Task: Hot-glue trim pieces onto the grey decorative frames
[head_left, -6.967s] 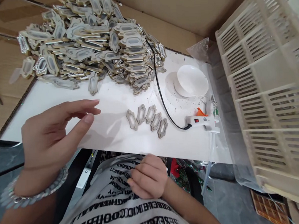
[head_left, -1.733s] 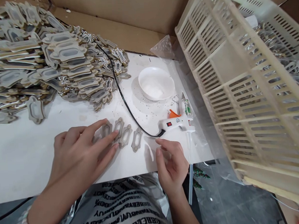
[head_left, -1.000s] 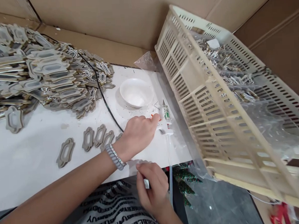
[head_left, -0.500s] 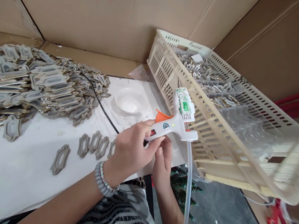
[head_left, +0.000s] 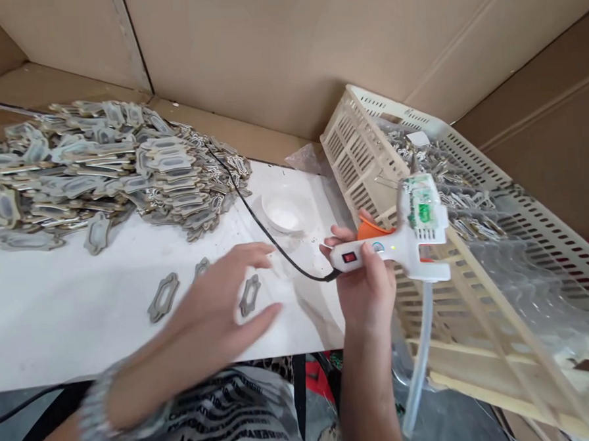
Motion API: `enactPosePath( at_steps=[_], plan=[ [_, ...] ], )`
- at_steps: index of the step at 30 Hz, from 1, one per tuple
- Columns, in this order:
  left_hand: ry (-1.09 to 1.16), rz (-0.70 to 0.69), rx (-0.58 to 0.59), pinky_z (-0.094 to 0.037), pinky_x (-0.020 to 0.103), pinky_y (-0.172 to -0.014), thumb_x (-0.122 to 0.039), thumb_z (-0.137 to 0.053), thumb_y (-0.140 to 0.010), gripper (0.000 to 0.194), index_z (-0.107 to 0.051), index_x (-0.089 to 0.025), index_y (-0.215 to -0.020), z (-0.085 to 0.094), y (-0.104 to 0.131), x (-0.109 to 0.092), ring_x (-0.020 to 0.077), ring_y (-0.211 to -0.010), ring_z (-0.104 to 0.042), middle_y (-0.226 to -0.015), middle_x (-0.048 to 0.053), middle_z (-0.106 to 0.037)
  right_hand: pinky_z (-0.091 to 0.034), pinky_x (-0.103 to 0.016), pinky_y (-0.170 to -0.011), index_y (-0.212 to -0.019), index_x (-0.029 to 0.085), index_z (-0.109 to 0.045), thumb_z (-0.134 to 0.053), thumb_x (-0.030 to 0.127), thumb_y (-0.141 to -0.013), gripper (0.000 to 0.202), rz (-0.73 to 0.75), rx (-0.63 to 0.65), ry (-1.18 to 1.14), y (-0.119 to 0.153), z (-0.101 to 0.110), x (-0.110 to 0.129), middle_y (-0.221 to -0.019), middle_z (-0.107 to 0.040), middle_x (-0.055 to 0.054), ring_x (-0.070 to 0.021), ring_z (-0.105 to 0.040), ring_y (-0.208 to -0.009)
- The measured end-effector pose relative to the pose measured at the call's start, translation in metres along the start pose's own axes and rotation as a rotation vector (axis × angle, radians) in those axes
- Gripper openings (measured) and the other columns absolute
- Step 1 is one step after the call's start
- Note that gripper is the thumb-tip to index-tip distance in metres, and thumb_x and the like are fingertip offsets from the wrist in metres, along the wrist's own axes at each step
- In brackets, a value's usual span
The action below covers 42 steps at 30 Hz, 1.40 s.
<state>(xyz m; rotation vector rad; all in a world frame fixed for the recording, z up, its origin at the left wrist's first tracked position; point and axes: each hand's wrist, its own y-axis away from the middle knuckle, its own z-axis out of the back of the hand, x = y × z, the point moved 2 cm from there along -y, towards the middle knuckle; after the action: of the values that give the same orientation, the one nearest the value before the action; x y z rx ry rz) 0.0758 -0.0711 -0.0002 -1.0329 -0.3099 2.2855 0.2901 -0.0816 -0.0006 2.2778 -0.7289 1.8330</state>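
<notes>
A white glue gun point(head_left: 405, 251) with an orange trigger and a clear glue stick hanging from its rear is held in my right hand point(head_left: 367, 289), its thumb on the handle. My left hand point(head_left: 220, 303), slightly blurred, hovers over the white table with thumb and fingers apart and nothing between them. Beside its fingertips lies a small grey ornate frame point(head_left: 250, 295). Another grey frame point(head_left: 163, 297) rests further left, and one more is partly hidden behind the left hand.
A large heap of similar frames point(head_left: 99, 171) covers the back left of the table point(head_left: 47, 319). Behind the black cord stands a white bowl point(head_left: 284, 211). A cream plastic crate point(head_left: 370, 151) with bagged pieces fills the right side, against cardboard walls.
The glue gun has passed from my left hand to my right hand. My left hand has let go, opened and moved left over the small frames. The view has shifted left.
</notes>
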Motion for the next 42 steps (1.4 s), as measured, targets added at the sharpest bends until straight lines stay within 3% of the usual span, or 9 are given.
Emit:
enactPosePath(
  at_steps=[2, 5, 8, 15, 27, 31, 35, 40, 42],
  plan=[
    [-0.077, 0.117, 0.042, -0.054, 0.031, -0.078, -0.044, -0.06, -0.088, 0.035, -0.054, -0.03, -0.12, 0.028, 0.023, 0.039, 0.0209, -0.097, -0.07, -0.113, 0.001, -0.071, -0.055, -0.036, -0.074, -0.114, 0.024, -0.062, -0.064, 0.039, -0.085, 0.033, 0.049, 0.045, 0.026, -0.007, 0.001, 0.005, -0.079, -0.066, 0.0, -0.017, -0.064, -0.072],
    [-0.262, 0.116, 0.069, -0.049, 0.034, -0.08, -0.054, -0.067, -0.077, 0.047, -0.061, -0.034, -0.119, 0.06, 0.052, 0.087, 0.0274, -0.095, -0.067, -0.113, 0.001, -0.071, -0.051, -0.033, -0.067, -0.101, 0.023, -0.066, -0.068, 0.037, -0.082, 0.024, 0.104, 0.089, 0.057, -0.016, -0.008, 0.011, -0.065, -0.054, 0.004, -0.0156, -0.058, -0.065],
    [-0.411, 0.048, 0.081, -0.046, 0.035, -0.077, -0.057, -0.066, -0.071, 0.058, -0.062, -0.034, -0.124, 0.075, 0.064, 0.105, 0.0292, -0.092, -0.063, -0.116, 0.003, -0.069, -0.045, -0.03, -0.058, -0.093, 0.022, -0.068, -0.072, 0.037, -0.079, 0.02, 0.086, 0.119, 0.033, -0.023, -0.025, 0.015, -0.057, -0.045, 0.006, -0.0132, -0.05, -0.055],
    [-0.573, 0.028, 0.25, -0.039, 0.031, -0.073, -0.047, -0.072, -0.07, 0.049, -0.066, -0.043, -0.119, 0.076, 0.059, 0.11, 0.0257, -0.091, -0.061, -0.118, 0.002, -0.067, -0.041, -0.03, -0.056, -0.087, 0.02, -0.067, -0.069, 0.035, -0.082, 0.016, -0.034, 0.282, 0.017, -0.025, -0.052, 0.008, -0.055, -0.044, 0.006, -0.0128, -0.048, -0.053],
    [-0.487, 0.107, 0.306, -0.038, 0.032, -0.079, -0.04, -0.061, -0.082, 0.031, -0.068, -0.037, -0.112, 0.064, 0.045, 0.097, 0.0243, -0.097, -0.064, -0.113, 0.001, -0.068, -0.038, -0.028, -0.056, -0.102, 0.017, -0.068, -0.069, 0.034, -0.081, 0.027, -0.15, 0.259, 0.071, -0.02, -0.051, -0.017, -0.053, -0.05, 0.008, -0.0124, -0.049, -0.052],
    [-0.504, 0.106, 0.203, -0.035, 0.033, -0.075, -0.045, -0.059, -0.083, 0.034, -0.067, -0.035, -0.114, 0.065, 0.046, 0.094, 0.0253, -0.09, -0.065, -0.108, 0.0, -0.072, -0.038, -0.027, -0.056, -0.102, 0.017, -0.07, -0.07, 0.034, -0.083, 0.026, -0.163, 0.274, 0.071, -0.017, -0.049, -0.02, -0.054, -0.051, 0.007, -0.0121, -0.049, -0.053],
    [-0.577, 0.086, 0.093, -0.03, 0.035, -0.069, -0.044, -0.055, -0.084, 0.022, -0.072, -0.034, -0.091, 0.067, 0.055, 0.089, 0.0276, -0.079, -0.064, -0.09, 0.0, -0.075, -0.039, -0.027, -0.057, -0.101, 0.017, -0.071, -0.071, 0.033, -0.082, 0.024, -0.176, 0.267, 0.071, -0.015, -0.048, -0.021, -0.054, -0.053, 0.006, -0.0119, -0.05, -0.054],
    [-0.491, 0.151, 0.099, -0.039, 0.034, -0.069, -0.043, -0.06, -0.085, 0.018, -0.074, -0.032, -0.083, 0.066, 0.053, 0.083, 0.0222, -0.077, -0.067, -0.083, -0.004, -0.076, -0.042, -0.026, -0.056, -0.103, 0.017, -0.071, -0.072, 0.03, -0.08, 0.026, -0.189, 0.217, 0.044, -0.013, -0.049, -0.019, -0.057, -0.059, 0.005, -0.0114, -0.053, -0.053],
    [-0.457, 0.106, 0.014, -0.042, 0.032, -0.068, -0.039, -0.062, -0.085, 0.015, -0.073, -0.029, -0.085, 0.064, 0.039, 0.073, 0.019, -0.074, -0.067, -0.08, -0.004, -0.075, -0.045, -0.026, -0.055, -0.106, 0.018, -0.071, -0.073, 0.03, -0.078, 0.031, -0.199, 0.205, 0.033, -0.012, -0.051, -0.018, -0.059, -0.063, 0.005, -0.0115, -0.055, -0.053]
  ],
)
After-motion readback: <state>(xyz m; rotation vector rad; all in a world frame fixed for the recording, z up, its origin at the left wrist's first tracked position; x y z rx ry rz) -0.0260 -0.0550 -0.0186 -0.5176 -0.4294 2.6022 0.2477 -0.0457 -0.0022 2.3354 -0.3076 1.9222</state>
